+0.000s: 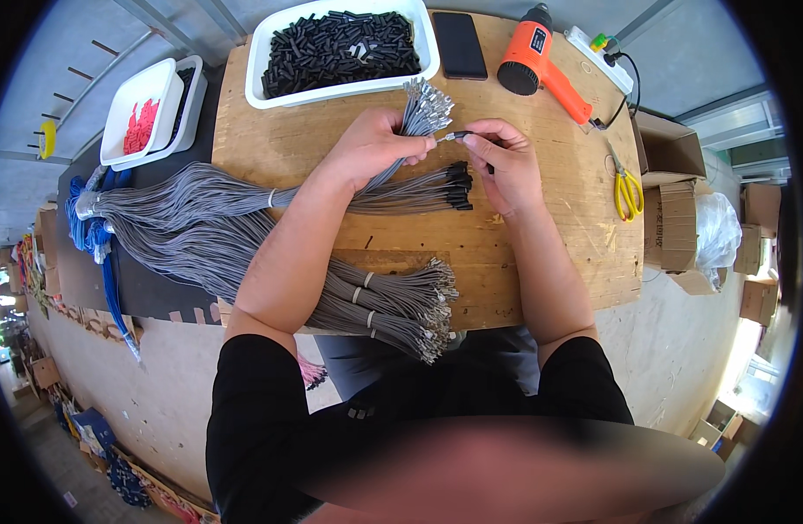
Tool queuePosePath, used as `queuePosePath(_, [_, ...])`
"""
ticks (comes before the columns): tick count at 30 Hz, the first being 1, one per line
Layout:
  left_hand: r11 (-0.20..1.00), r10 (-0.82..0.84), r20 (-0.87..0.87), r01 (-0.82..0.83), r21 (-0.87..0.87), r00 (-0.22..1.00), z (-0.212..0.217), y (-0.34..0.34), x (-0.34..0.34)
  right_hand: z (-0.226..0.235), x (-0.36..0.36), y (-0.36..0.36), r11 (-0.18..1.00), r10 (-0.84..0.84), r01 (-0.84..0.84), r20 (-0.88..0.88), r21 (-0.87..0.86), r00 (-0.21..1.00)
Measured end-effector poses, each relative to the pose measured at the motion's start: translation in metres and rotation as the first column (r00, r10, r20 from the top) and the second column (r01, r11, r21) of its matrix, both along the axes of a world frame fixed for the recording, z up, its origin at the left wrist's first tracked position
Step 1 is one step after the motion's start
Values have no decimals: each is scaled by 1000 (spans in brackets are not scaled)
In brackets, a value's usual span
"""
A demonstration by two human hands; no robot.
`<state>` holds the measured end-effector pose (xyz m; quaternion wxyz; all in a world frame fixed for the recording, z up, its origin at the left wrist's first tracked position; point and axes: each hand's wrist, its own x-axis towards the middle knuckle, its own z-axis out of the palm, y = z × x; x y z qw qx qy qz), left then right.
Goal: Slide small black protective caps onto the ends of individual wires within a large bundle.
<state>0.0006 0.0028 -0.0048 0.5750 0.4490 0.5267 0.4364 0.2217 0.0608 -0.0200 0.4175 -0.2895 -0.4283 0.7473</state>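
Note:
My left hand (373,148) grips a bundle of grey wires (419,109) whose metal terminals fan out above my fingers. My right hand (505,162) pinches a small black tube (461,135) on the end of one wire from that bundle, just right of my left thumb. Under my hands lies a group of grey wires with black-sleeved ends (436,185). All of this rests on a wooden board (541,253).
A white tray of black tubes (340,48) stands at the back, beside a black phone (459,44) and an orange heat gun (541,65). Yellow scissors (627,188) lie at right. More banded grey wire bundles (384,306) lie near the front edge. White trays with red pieces (144,113) sit at left.

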Motion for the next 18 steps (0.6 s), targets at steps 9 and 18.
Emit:
queuePosePath(9, [1000, 9, 0, -9, 7, 1000, -5, 0, -1, -3, 2, 3, 995, 22, -26, 45, 92, 999])
queuePosePath(18, [999, -37, 9, 37, -36, 999, 2, 0, -1, -5, 2, 3, 984, 3, -28, 137, 178, 991])
